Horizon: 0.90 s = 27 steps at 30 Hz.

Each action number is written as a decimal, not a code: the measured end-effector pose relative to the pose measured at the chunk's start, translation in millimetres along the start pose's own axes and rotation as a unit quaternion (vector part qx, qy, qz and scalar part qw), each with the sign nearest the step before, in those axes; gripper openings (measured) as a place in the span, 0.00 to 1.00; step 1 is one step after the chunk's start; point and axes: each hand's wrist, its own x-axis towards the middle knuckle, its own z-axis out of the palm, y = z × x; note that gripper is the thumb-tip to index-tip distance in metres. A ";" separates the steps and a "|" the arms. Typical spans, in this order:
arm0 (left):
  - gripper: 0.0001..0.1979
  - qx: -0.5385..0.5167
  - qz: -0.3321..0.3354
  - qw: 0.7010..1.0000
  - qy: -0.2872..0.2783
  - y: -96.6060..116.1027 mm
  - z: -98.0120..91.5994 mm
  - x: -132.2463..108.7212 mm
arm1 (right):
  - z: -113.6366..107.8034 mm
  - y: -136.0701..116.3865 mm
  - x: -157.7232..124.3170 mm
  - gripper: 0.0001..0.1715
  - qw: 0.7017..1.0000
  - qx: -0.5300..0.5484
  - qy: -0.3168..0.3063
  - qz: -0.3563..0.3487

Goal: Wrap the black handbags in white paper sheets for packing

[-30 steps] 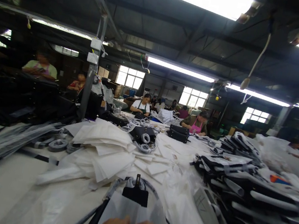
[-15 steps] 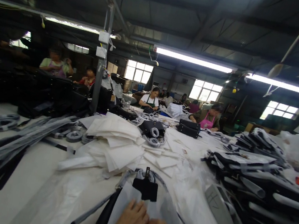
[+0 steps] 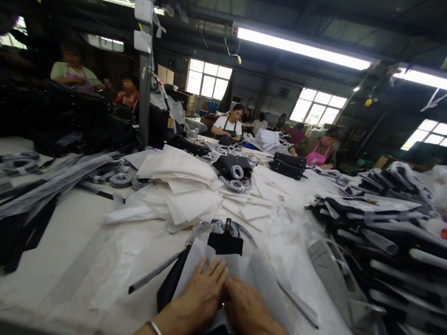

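Note:
A black handbag (image 3: 168,285) lies at the table's front edge, largely covered by a white tissue sheet (image 3: 260,276). Its dark flap with a metal-tipped tab (image 3: 225,243) sticks out beyond the sheet, near wrapped handles (image 3: 225,227). My left hand (image 3: 206,285) rests flat on the sheet with fingers stretched out; a silver bangle is on that wrist. Close beside it, my right hand (image 3: 245,305) has its fingers bent and pressed together over the middle of the bag. What those fingers hold, if anything, is hidden. Wrapped strap ends lie out to both sides of the bag.
Loose white sheets (image 3: 180,175) are piled ahead. A grey tape dispenser (image 3: 340,288) stands to the right, before a tall stack of black pieces (image 3: 423,264). Long black straps (image 3: 27,216) lie left. Several people work across the table, near a metal post (image 3: 144,77).
The camera view has tilted down, so more of my forearms and the table edge shows. My left hand stays flat on the sheet, with my right hand close beside it.

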 end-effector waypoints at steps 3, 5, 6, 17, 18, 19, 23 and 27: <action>0.29 -0.016 -0.024 0.999 -0.018 -2.1 9.8 3.2 | -26.5 -4.1 17.3 0.17 0.997 -0.033 -0.062 -0.019; 0.30 -0.025 -0.035 0.999 -0.018 -2.6 13.3 5.0 | -39.0 -2.9 36.1 0.10 0.998 -0.039 -0.057 -0.013; 0.31 -0.029 -0.040 0.999 -0.016 -2.5 13.6 5.2 | -41.7 -1.3 45.2 0.10 0.998 -0.040 -0.038 -0.004; 0.23 -0.056 -0.159 0.985 0.046 -1.5 -15.9 -1.2 | 9.1 23.4 46.4 0.16 0.991 -0.025 0.126 0.048; 0.20 -0.054 -0.159 0.985 0.051 -3.8 -20.3 -0.4 | 10.7 23.0 46.0 0.16 0.989 -0.029 0.137 0.056; 0.18 -0.049 -0.161 0.984 0.057 -6.2 -24.2 0.4 | 11.8 22.7 46.3 0.16 0.986 -0.033 0.148 0.066; 0.15 -0.019 -0.183 0.979 0.092 -12.2 -30.9 2.8 | 13.0 26.4 51.6 0.18 0.978 -0.050 0.169 0.107; 0.13 0.006 -0.201 0.972 0.125 -12.1 -25.7 2.3 | 12.3 37.4 59.8 0.20 0.984 -0.036 0.144 0.094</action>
